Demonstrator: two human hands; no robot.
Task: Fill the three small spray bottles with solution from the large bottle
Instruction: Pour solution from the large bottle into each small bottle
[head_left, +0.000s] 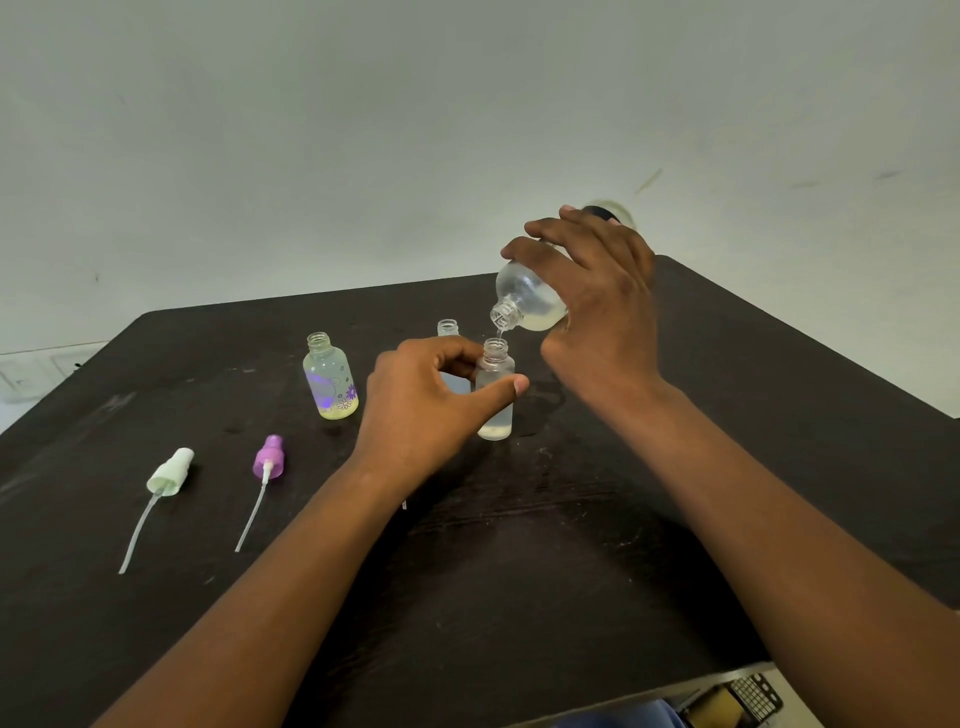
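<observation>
My right hand (597, 306) grips the large clear bottle (524, 299), tilted mouth-down, and a thin stream of pale liquid falls from it. Right below stands a small frosted bottle (496, 410), open at the top, with a little liquid at its bottom. My left hand (431, 400) holds this bottle between thumb and fingers. A second small bottle (331, 376) with purple flower print stands to the left, holding yellowish liquid. The neck of a third small bottle (448, 328) shows behind my left hand; its body is mostly hidden.
Two spray heads with dip tubes lie on the dark table (519, 571) at the left: a pale green one (169, 475) and a purple one (269, 457). A wet patch lies right of the frosted bottle. A keypad device (737, 701) sits below the table's near edge.
</observation>
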